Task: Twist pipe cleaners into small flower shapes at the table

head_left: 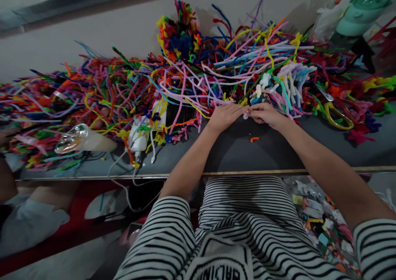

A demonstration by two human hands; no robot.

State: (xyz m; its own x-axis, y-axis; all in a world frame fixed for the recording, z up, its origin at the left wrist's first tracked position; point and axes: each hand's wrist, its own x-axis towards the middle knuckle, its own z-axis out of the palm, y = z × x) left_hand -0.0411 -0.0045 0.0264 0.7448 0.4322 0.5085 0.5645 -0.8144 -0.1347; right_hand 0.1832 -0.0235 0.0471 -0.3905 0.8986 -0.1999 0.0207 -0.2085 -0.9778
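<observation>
My left hand (226,116) and my right hand (263,114) meet at the far side of the dark table, fingertips almost touching. Between them is a small pale pink pipe cleaner piece (245,115), bent into a little curl. Thumb and forefinger of the right hand pinch it, and the left fingers close on its other side; the fingers partly cover it. Just behind the hands lie long lilac and pink pipe cleaners (213,91) and a bundle of white and pastel twisted pieces (292,84). A short orange scrap (254,139) rests on the table in front.
Heaps of coloured pipe cleaners (108,79) line the wall. Yellow-handled scissors (338,117) lie at right. Toward the left are a white power adapter (138,135) with cables and a clear plastic cup (89,138) on its side. Another person's leg (51,195) shows at far left.
</observation>
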